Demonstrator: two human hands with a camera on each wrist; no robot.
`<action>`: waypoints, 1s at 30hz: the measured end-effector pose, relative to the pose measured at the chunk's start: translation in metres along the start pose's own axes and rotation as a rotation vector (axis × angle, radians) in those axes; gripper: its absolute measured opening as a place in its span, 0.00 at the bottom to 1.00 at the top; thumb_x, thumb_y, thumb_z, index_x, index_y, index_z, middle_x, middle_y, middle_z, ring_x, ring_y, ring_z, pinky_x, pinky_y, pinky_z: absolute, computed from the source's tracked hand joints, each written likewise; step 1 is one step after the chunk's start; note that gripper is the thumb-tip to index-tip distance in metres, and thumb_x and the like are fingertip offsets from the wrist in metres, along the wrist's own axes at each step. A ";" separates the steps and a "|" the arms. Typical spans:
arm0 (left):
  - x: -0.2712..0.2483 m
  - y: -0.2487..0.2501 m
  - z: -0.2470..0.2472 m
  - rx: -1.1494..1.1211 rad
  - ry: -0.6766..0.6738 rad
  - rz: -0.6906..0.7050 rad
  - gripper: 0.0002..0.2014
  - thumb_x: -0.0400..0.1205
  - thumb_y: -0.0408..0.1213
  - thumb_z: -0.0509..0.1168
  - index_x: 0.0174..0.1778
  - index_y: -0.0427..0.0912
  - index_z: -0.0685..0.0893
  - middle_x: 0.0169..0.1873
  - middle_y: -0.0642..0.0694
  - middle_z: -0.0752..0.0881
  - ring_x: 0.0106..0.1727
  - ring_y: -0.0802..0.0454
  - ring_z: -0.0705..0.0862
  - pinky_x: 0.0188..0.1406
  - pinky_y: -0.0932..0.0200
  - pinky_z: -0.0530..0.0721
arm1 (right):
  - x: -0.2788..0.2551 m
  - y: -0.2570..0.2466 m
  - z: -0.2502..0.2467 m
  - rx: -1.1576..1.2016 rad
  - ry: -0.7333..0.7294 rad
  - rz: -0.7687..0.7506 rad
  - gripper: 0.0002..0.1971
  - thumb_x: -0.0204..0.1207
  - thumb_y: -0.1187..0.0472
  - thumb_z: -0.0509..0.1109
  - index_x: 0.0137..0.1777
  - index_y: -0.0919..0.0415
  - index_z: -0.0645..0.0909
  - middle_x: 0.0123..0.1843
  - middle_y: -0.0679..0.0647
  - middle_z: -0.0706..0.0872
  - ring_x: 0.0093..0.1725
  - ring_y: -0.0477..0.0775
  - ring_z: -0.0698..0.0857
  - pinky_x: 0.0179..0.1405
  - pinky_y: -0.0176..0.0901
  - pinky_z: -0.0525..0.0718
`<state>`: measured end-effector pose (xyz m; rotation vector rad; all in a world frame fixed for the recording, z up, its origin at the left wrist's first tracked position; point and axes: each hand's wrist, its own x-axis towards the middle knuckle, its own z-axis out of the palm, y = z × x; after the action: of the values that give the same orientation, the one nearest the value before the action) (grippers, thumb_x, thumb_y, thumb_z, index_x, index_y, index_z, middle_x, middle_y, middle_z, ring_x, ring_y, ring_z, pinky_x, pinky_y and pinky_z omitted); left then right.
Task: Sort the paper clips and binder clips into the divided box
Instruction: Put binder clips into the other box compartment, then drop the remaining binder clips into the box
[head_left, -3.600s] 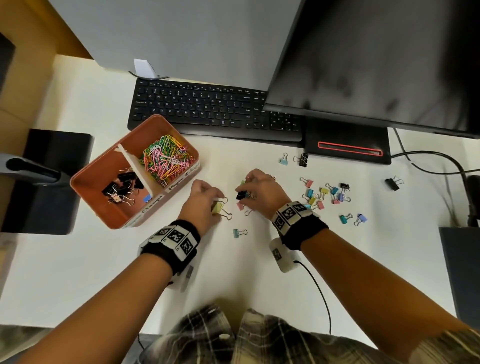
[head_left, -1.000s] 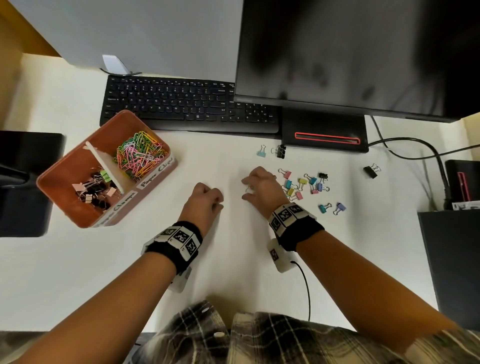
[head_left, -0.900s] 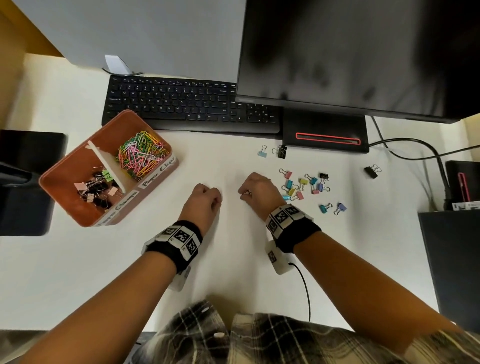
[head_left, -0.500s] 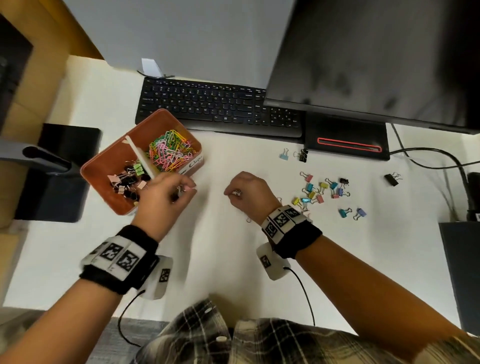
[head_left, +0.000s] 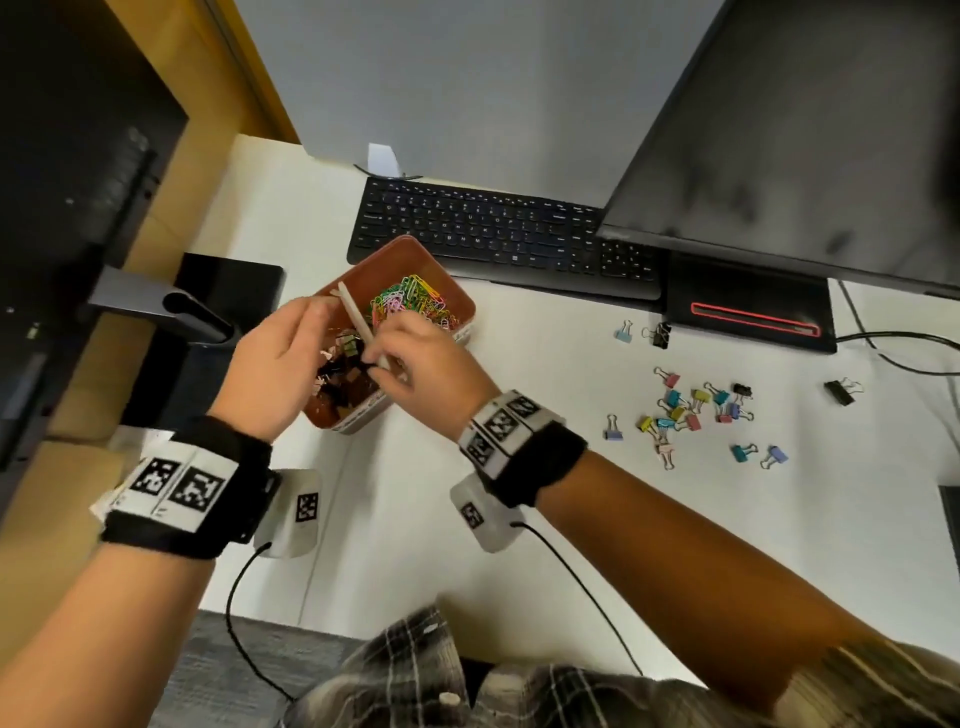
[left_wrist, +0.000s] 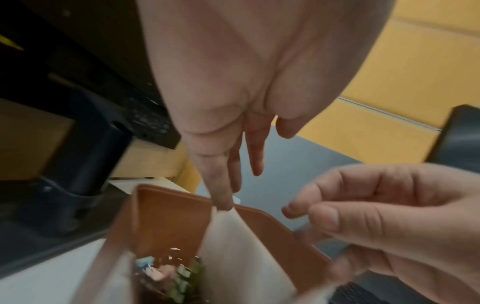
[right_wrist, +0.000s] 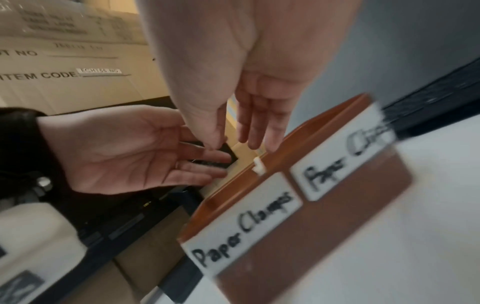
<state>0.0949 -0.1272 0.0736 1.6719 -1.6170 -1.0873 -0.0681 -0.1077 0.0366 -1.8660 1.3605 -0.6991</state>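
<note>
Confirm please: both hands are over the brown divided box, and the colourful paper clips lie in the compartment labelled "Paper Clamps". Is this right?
Not quite. Both hands, left hand and right hand, are over the divided box, but the head view shows the paper clips in the far compartment. The "Paper Clamps" label, read in the right wrist view, marks the near compartment, which holds binder clips.

The box (head_left: 447, 291) is terracotta brown with a white divider (head_left: 356, 314) and white labels (right_wrist: 244, 222) lettered in black; the paper clips (head_left: 410, 304) in it are a tangle of pink, green, yellow and orange. The loose binder clips (head_left: 691, 410) on the white desk (head_left: 395, 519) are pink, teal, yellow, lilac and black; the keyboard (head_left: 498, 234) is black; the wristbands (head_left: 176, 486) are black with black-and-white square codes; the shirt (head_left: 415, 675) is dark plaid.
</note>
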 end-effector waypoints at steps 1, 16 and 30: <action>-0.002 0.006 0.011 0.017 -0.004 0.052 0.11 0.82 0.51 0.56 0.49 0.54 0.83 0.48 0.47 0.87 0.47 0.48 0.86 0.54 0.46 0.84 | -0.014 0.013 -0.009 -0.024 0.027 0.030 0.07 0.73 0.61 0.71 0.51 0.57 0.84 0.56 0.52 0.80 0.56 0.53 0.81 0.59 0.47 0.80; -0.033 -0.014 0.236 0.479 -0.577 0.181 0.06 0.74 0.33 0.70 0.45 0.42 0.83 0.42 0.47 0.75 0.39 0.50 0.78 0.49 0.53 0.81 | -0.146 0.154 -0.086 -0.311 -0.146 0.466 0.12 0.75 0.67 0.67 0.57 0.66 0.84 0.60 0.65 0.80 0.59 0.67 0.79 0.60 0.55 0.78; 0.041 0.039 0.263 0.320 -0.516 0.260 0.17 0.71 0.32 0.75 0.54 0.43 0.82 0.48 0.47 0.75 0.36 0.60 0.79 0.38 0.86 0.71 | -0.160 0.174 -0.111 -0.023 0.090 0.447 0.19 0.69 0.80 0.66 0.56 0.61 0.84 0.62 0.60 0.73 0.53 0.51 0.78 0.60 0.34 0.77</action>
<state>-0.1513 -0.1358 -0.0343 1.3713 -2.3686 -1.2398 -0.3000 -0.0136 -0.0385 -1.4824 1.7714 -0.5403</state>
